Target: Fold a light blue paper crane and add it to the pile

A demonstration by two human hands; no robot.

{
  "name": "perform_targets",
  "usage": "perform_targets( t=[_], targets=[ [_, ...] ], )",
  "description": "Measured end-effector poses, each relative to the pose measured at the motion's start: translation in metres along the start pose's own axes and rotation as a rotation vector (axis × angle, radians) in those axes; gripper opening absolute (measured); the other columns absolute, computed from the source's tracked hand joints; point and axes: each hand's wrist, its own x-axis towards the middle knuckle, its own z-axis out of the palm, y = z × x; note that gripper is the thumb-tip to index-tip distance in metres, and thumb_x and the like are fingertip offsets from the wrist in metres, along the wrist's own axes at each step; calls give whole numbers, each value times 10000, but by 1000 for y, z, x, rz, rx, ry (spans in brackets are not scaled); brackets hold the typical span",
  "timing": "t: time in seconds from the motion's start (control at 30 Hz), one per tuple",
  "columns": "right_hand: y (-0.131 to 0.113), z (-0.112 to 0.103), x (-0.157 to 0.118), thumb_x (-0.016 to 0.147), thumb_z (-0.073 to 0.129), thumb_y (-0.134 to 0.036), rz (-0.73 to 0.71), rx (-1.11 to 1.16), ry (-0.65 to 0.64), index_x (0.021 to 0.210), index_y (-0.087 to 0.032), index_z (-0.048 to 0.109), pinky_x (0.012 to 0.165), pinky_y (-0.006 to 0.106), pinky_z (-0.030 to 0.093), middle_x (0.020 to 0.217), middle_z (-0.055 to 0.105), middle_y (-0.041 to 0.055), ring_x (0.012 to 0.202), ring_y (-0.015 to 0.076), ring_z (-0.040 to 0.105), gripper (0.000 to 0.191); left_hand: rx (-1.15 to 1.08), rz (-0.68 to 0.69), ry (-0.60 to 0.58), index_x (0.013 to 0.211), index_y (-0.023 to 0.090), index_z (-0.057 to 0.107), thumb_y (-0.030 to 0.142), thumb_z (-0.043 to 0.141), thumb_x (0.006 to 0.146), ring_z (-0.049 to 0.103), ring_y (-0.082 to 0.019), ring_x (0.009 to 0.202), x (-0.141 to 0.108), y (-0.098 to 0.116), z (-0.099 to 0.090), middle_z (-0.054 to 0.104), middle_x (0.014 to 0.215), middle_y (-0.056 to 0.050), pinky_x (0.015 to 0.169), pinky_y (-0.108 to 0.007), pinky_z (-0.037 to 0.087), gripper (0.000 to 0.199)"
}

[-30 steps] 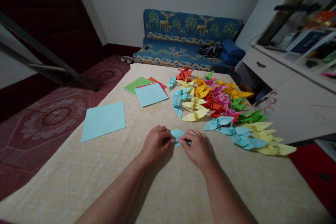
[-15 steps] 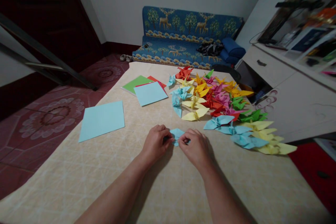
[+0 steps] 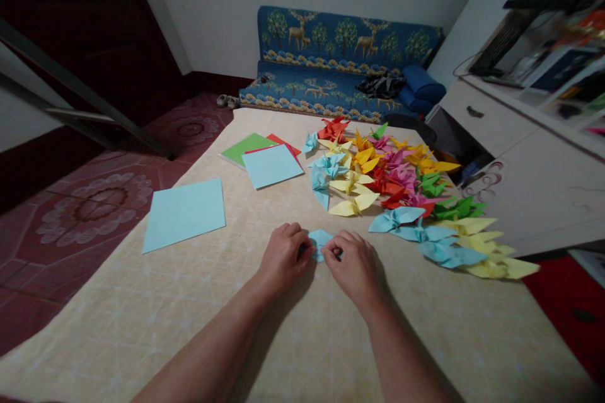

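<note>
A small folded piece of light blue paper (image 3: 320, 240) lies on the table between my two hands, its sides partly covered by my fingers. My left hand (image 3: 286, 255) is closed, pinching the paper's left edge between thumb and fingertips. On the right edge, my right hand (image 3: 352, 258) grips the same paper with bent fingers and thumb. Exact creases under the fingertips are too small to make out. Just beyond the hands rest a pale yellow paper crane (image 3: 353, 205) and a light blue paper crane (image 3: 396, 219).
Folded cranes in several colours spread over the table's right side, red cranes (image 3: 333, 129) at the back. A flat blue sheet (image 3: 185, 214) lies at left; another blue sheet (image 3: 273, 167) overlaps green paper (image 3: 244, 148) and red. Beyond the patterned tablecloth (image 3: 189, 302) stands a blue sofa (image 3: 326, 69).
Both hands stay at the folded blue paper with only slight finger movement. The whole view has shifted a little; the other papers and cranes lie as before.
</note>
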Motion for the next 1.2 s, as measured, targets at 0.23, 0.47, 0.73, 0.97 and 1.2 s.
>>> perform_targets(
  t=[0.23,0.47,0.73,0.97,1.2],
  targets=[
    [1,2,2,752,648,-181,18,45,11,633,-224,587,674,268,358,733,645,-1,756,170,569,140,-56,-46,15,700,162,635,166,638,757,532,-196,744,1,0,0,595,756,-59,668,-313,386,58],
    [2,2,3,757,613,-146,44,102,13,676,-227,591,637,249,368,711,627,-15,719,153,566,117,89,113,59,871,239,732,168,597,848,532,-206,828,-13,10,1,648,843,-42,712,-351,350,155],
    [11,8,0,742,665,-180,101,166,11,755,-247,582,623,247,396,758,627,-28,720,156,572,108,322,84,-115,1086,165,652,201,557,875,534,-228,894,-35,32,1,640,991,-62,752,-378,401,234],
    [19,14,0,726,690,-172,109,251,102,1018,-232,609,749,291,485,1078,595,46,863,185,590,309,370,90,-101,970,145,680,151,534,845,541,-243,876,-35,38,6,637,972,-81,746,-392,413,192],
    [23,9,5,864,582,-252,59,225,41,962,-257,675,700,270,478,978,641,24,820,167,621,135,172,-5,19,787,204,719,247,502,893,583,-193,774,-19,30,-1,661,848,-44,719,-370,353,246]
  ],
)
